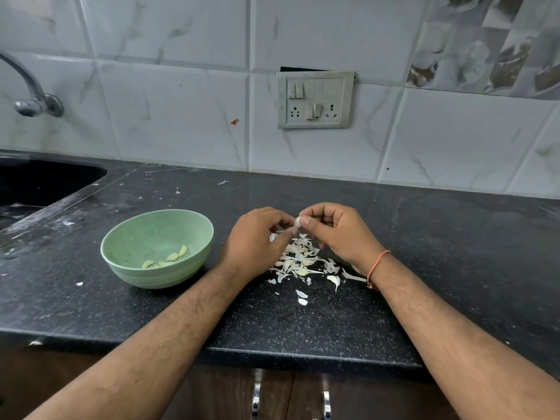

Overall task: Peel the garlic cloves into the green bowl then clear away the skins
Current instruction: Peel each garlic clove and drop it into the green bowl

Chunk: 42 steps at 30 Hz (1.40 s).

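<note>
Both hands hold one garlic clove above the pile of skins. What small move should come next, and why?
Probably finish pulling the skin off. The garlic clove is pinched between the left hand and right hand, over the skins. Once bare, it should go left into the green bowl, where peeled cloves already lie.

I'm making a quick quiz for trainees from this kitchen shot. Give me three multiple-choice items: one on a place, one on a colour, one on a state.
1. Where does the green bowl stand?
A. In the sink
B. On the counter, left of the hands
C. On the skins

2. What colour is the wrist thread?
A. Orange
B. Blue
C. Black

3. What is the garlic clove doing?
A. Lying in the bowl
B. Lying on the counter
C. Held between both hands

Answers: 1 B, it sits beside the left hand. 2 A, orange on the right hand. 3 C, fingertips pinch it above the skins.
</note>
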Motion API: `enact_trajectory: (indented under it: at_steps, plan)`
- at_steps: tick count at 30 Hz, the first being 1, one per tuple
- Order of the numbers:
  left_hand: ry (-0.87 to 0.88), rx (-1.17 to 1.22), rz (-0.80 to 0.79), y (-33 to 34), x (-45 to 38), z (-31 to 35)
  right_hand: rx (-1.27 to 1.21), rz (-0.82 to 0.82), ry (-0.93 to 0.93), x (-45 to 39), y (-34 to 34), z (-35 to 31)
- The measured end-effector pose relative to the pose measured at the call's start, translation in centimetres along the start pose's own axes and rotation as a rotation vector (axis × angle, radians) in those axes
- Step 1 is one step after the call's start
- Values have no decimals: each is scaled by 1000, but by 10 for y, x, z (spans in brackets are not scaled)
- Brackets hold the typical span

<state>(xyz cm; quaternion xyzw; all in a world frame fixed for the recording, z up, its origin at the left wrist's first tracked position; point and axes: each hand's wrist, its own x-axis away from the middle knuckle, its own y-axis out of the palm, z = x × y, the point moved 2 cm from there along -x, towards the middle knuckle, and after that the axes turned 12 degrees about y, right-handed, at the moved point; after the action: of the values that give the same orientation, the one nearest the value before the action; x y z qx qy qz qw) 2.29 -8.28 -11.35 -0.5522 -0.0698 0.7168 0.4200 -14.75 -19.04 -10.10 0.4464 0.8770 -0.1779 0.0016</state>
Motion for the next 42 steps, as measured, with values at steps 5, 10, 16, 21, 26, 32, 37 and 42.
enact_trajectory:
  at_steps: [5,10,16,21,26,32,37,42]
  plan:
    - [-58,42,50,1,-2,3,-248,20,33,4,10,-2]
    - [-69,76,43,3,-3,2,-292,13,42,4,12,-1]
    - [-283,490,97,10,-6,1,-159,102,-63,-2,3,0]
    - [-337,743,138,9,-6,4,-32,73,-106,-1,7,1]
    - [-352,758,84,11,-5,0,12,61,-93,3,5,-4]
    - [-413,829,10,14,-3,-3,53,75,-91,8,5,-9]
    - [-381,834,-43,15,-3,-5,64,66,-101,11,5,-11]
    - [-345,834,-64,17,-2,-7,39,47,-106,12,6,-12]
